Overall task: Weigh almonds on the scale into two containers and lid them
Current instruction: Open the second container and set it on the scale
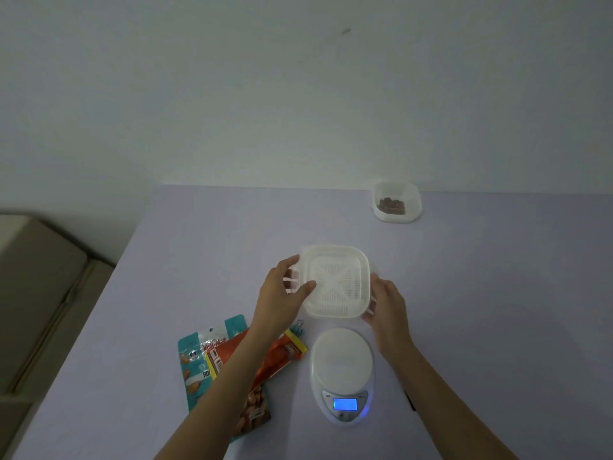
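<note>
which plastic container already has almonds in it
The small translucent white square container at the far table edge: brown almonds lie inside. The clear tub between left hand and right hand shows none.

1. The head view is dim and low in contrast, with a cool grey-violet cast over the wall (298, 94) and the table (497, 293).
2. The brightest spot is the display (345, 404) on the scale (341, 358), glowing blue and tinting the casing around it.
3. Shadows are faint and soft-edged.
4. The pale container (335, 282) looks washed out, its rim blending into the table.
5. Wide-angle distortion splays the table edges outward; print on the almond bags (212, 358) is soft.
</note>
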